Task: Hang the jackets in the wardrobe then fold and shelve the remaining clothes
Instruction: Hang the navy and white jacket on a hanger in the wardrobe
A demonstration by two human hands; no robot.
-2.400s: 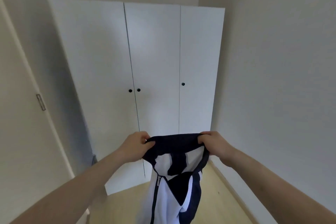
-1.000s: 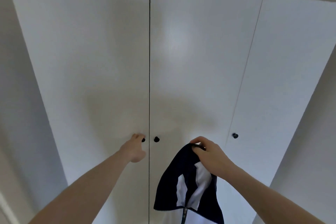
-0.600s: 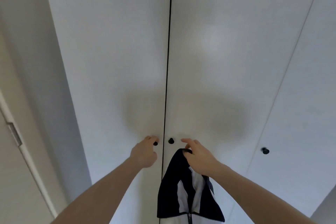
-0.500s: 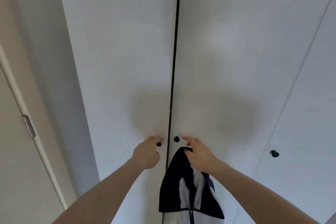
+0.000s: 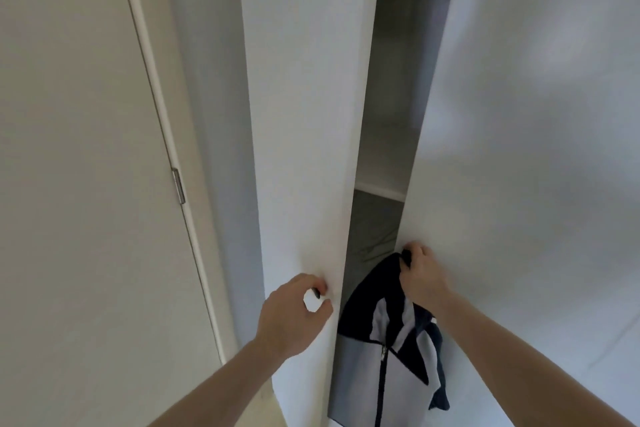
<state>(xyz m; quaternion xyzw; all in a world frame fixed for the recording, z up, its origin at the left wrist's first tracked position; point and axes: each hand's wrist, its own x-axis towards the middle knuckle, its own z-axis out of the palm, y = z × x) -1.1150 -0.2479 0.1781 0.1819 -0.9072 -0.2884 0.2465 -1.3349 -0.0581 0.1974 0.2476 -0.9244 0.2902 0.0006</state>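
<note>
Half a second ago both wardrobe doors were closed; now we swing them apart. Our left hand [image 5: 294, 314] pinches the left door's knob [image 5: 316, 293], while our right hand [image 5: 420, 274] clutches the jacket [image 5: 388, 340] and pulls the right door [image 5: 519, 149]. A shelf [image 5: 381, 189] shows inside, so hanging can follow.

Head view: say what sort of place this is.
Likely a bedroom or dressing corner at home: a tall white wardrobe with its doors parting, a shelf inside, and a room door alongside.
</note>
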